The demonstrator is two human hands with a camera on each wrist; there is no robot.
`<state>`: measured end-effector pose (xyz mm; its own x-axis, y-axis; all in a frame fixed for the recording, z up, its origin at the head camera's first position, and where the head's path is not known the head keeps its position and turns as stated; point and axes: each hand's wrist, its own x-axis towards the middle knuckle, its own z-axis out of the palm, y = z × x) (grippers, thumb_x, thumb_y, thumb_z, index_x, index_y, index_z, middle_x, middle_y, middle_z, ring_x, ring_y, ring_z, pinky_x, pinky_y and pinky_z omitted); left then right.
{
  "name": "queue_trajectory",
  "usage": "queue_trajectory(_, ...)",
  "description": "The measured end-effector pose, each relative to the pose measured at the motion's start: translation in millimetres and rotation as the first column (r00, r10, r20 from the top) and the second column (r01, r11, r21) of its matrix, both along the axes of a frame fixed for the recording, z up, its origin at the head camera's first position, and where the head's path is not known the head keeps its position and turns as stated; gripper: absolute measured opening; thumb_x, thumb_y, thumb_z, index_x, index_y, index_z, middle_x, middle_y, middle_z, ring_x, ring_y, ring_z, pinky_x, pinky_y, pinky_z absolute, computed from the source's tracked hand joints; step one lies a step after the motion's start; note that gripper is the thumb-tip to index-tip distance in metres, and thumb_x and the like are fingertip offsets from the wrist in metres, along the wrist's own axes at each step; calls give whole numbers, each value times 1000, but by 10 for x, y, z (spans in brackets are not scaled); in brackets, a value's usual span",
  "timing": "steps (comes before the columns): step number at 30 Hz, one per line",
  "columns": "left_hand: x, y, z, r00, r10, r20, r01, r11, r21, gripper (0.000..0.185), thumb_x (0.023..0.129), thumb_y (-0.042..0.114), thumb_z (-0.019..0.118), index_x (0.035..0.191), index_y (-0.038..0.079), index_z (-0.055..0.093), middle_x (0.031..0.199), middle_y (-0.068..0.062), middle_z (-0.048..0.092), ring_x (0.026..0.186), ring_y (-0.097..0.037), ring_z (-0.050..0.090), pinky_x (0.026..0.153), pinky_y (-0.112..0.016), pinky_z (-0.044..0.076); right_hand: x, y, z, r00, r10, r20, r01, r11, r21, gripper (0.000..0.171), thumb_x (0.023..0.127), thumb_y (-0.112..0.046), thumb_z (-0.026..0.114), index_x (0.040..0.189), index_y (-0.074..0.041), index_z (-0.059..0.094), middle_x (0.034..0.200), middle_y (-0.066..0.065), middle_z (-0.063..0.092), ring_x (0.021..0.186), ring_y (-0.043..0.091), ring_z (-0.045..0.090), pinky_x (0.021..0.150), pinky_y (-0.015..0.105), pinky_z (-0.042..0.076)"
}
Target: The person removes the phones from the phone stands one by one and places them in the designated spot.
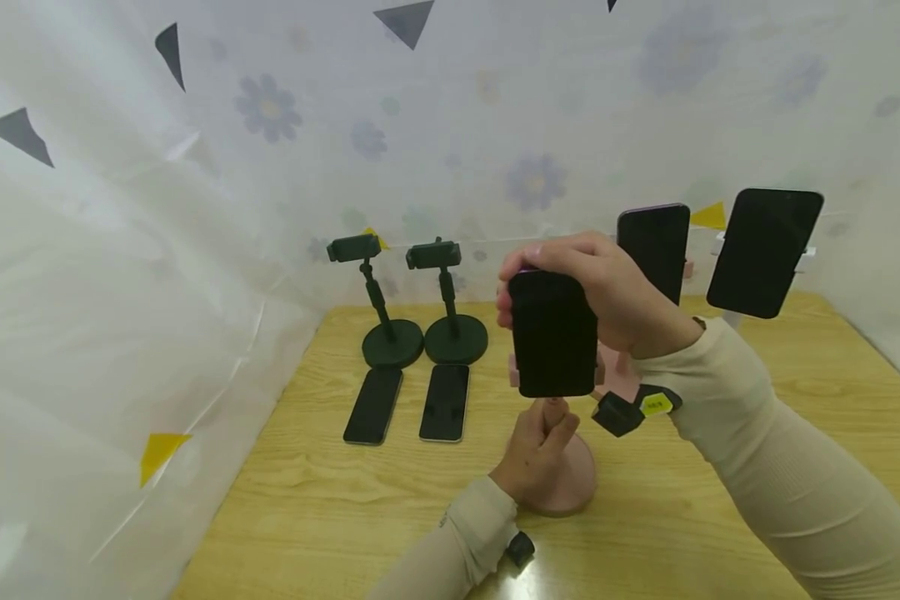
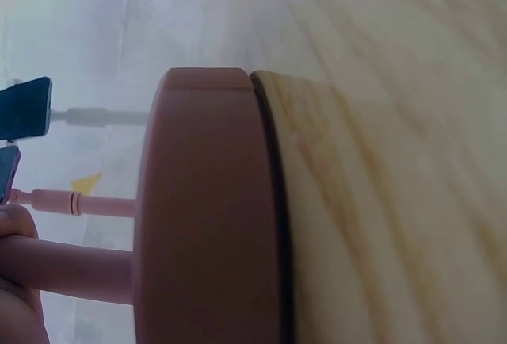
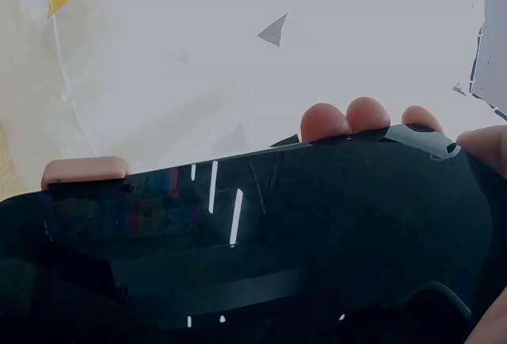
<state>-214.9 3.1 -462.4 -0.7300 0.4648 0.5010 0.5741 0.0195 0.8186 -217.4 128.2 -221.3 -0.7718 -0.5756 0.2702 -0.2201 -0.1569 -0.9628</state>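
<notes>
- Pink phone stand sits on the wooden surface, near its front middle; the left hand has its fingers curled tight round the stand's thin upright pole, just above the round base.
- From the left wrist view that base lies flat on the wood grain, with the pole running out of it into the grip.
- Right hand holds a black phone upright at the top of the stand, fingers wrapped over its upper edge and thumb on the near side; the dark screen faces the person.
- Right wrist view: fingertips show over the phone's edge, and a pink clamp jaw touches its other end.
- Two dark green stands stand side by side at the back left, a phone lying flat before each.
- Two more phones are mounted upright at the back right.
</notes>
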Motion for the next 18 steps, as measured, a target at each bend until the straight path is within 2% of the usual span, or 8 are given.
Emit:
queue_trajectory(7, -31, -1, -39, 999, -5, -47, 7, 999, 41, 24, 103, 8, 48, 83, 7, 35, 71, 1, 31, 67, -9, 36, 64, -19, 33, -14, -16, 9, 1000, 8, -10, -8, 1000, 10, 32, 106, -25, 44, 103, -4, 67, 94, 10, 70, 87, 27, 69, 88, 42, 58)
queue_trajectory(18, -14, 11, -13, 1000, -13, -7, 13, 1000, 13, 20, 100, -3, 48, 86, 4, 36, 72, -2, 32, 70, -5, 36, 66, -19, 34, -11, -2, 16, 1000, -10, -12, 11, 999, 31, 32, 106, -26, 44, 103, -4, 67, 93, 9, 71, 86, 26, 70, 88, 42, 58)
